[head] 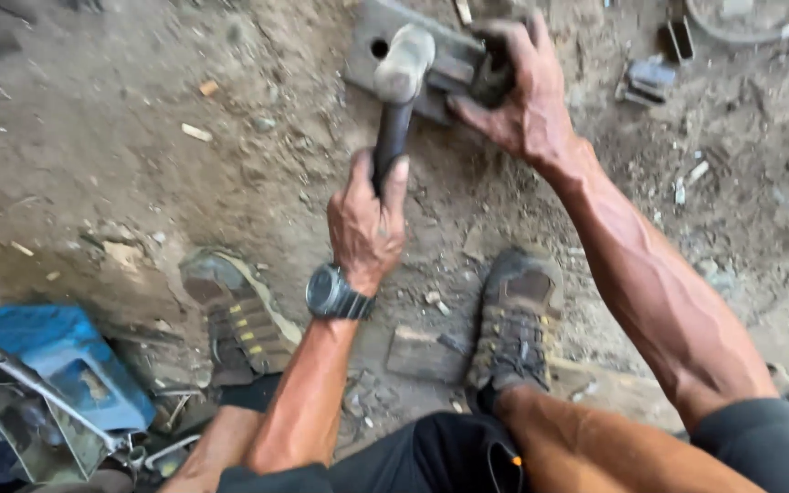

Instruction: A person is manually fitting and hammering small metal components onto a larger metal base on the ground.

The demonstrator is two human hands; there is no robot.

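My left hand (367, 219), with a dark wristwatch (335, 294) on its wrist, grips the black handle of a hammer (401, 87). The hammer's grey head hangs over a flat metal plate (369, 36) with a round hole, lying on the dirt ground. My right hand (522, 91) presses on a dark metal part at the right end of that plate, fingers curled around it. Both of my worn shoes (235, 315) (513, 319) rest on the ground below the hands.
A blue box (57, 356) with shiny metal parts and a wrench lies at lower left. A small wood block (422, 354) sits between the shoes. Metal scraps (650, 78) and a round rim (741, 23) lie at upper right on dirt.
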